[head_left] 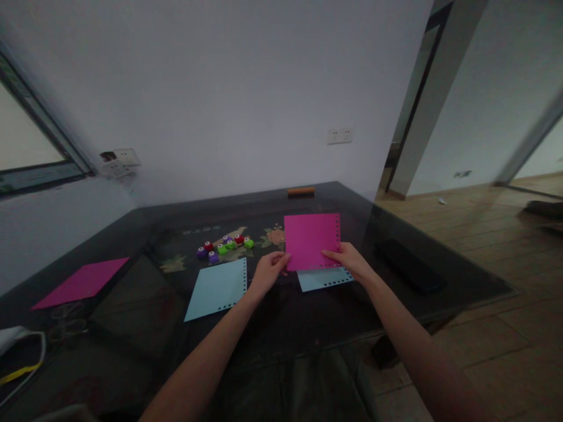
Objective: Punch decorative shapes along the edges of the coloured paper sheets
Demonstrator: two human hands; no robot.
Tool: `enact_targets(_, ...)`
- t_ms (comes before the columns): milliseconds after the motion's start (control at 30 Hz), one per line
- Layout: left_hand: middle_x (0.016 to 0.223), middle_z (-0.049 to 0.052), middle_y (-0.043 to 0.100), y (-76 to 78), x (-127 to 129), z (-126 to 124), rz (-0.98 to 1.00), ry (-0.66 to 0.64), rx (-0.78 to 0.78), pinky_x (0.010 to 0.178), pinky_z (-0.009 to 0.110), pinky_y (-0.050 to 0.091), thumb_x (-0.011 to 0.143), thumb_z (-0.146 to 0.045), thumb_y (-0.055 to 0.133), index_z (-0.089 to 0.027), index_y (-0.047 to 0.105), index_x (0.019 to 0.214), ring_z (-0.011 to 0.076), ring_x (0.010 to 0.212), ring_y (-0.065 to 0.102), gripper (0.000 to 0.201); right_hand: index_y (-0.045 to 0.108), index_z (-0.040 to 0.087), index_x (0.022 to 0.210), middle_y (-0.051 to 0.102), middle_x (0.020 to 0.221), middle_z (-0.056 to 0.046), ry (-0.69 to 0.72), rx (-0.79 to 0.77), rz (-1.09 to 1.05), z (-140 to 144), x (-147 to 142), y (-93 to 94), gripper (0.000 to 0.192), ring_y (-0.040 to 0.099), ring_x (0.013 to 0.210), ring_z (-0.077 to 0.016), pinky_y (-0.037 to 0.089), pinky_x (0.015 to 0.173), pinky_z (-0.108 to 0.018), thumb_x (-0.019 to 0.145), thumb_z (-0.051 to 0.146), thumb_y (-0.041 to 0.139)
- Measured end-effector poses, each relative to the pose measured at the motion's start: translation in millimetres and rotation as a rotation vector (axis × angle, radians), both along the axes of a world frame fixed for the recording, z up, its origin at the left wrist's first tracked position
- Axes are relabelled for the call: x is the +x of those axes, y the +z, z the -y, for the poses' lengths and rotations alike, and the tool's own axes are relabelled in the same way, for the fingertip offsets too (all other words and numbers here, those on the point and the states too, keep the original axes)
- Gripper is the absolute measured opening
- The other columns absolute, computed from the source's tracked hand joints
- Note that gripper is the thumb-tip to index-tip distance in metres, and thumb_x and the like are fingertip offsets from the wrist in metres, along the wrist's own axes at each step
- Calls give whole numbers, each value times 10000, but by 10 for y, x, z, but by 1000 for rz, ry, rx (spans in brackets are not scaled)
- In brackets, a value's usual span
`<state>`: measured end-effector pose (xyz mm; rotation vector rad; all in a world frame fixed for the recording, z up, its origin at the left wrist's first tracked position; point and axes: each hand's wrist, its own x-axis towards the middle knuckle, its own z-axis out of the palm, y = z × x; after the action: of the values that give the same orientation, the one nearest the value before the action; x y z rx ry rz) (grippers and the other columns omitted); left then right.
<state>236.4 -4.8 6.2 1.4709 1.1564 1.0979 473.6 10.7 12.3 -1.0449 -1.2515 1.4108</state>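
Dark table (pixel 308 328): both hands' fingers pinch one of two magenta sheets (pixel 310 240); two blue sheets (pixel 217 288).

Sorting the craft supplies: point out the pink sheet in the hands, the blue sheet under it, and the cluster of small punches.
pink sheet (pixel 310 239), head view, middle of its face
blue sheet (pixel 323 279), head view, strip showing below the pink one
small punches (pixel 225 246), head view, centre of the cluster

Both arms stretched forward, converging; left hand (pixel 269 271) palm-down with fingers curled, right hand (pixel 350 262) pinching, thumb on top.
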Motion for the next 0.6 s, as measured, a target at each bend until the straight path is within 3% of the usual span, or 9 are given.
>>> enact_targets(200,592,10,620,2,1,12,-88,71,98,486,207,408,686,-304,658,-140,622,690,136,566,576,169,696,148,836,719,774,-58,15,66,65,-28,-34,-44,345,649,638,-167,529,636,-307,581,368,769)
enact_targets(333,582,4,608,-15,-6,-4,-80,60,115,505,215,407,669,-302,667,-144,611,671,129,554,564,167,693,168,827,709,762,-39,-117,117,22,-87,34,-40,322,622,599,-138,506,592,-269,590,375,762)
enact_targets(467,572,3,599,12,0,24,-106,54,113,460,199,376,674,-335,667,-147,610,678,127,549,554,196,667,166,711,663,615,-3,-276,175,27,-131,121,-11,327,565,508,-114,466,537,-253,491,362,809)
enact_targets(600,561,-4,589,23,11,38,-104,40,99,454,196,370,670,-327,672,-146,603,671,125,543,550,193,663,161,719,650,599,1,-311,169,27,-153,156,-19,353,552,507,-114,455,553,-271,475,368,813)
